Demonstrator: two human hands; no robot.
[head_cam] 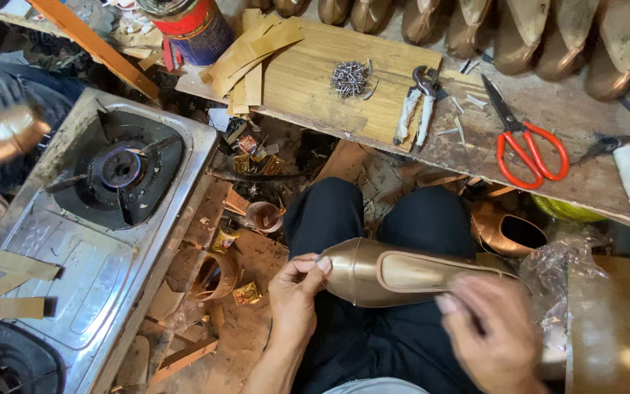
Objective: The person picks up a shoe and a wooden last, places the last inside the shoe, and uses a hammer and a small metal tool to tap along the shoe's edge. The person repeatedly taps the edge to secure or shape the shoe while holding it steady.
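The shoe [402,273], a bronze-coloured upper on its form, is lying across the person's lap on the dark trousers, sole side facing up toward the camera. Its long axis is running nearly level across the view, left to right, tipping slightly down at the right. The pointed toe is pointing left, toward the gas stove [103,211]; the heel end is going right, toward the crumpled plastic wrap [559,273].

The left hand [294,295] is sitting right at the toe tip, its grip pinching the leather edge there between thumb and fingers. So the shoe is extending rightward away from that grip.

The right hand [491,332] is hovering low at the heel end, just below and over the shoe's rear edge. It is motion-blurred, so its grip state is unclear: fingers look half curled, cannot tell if anything is held or if it is touching the shoe.

The left hand is nearer the toe, the right nearer the heel.

Up on the desk [373,73], well apart from both hands: red-handled scissors [526,142], pincers [417,102], a nail pile [349,78].
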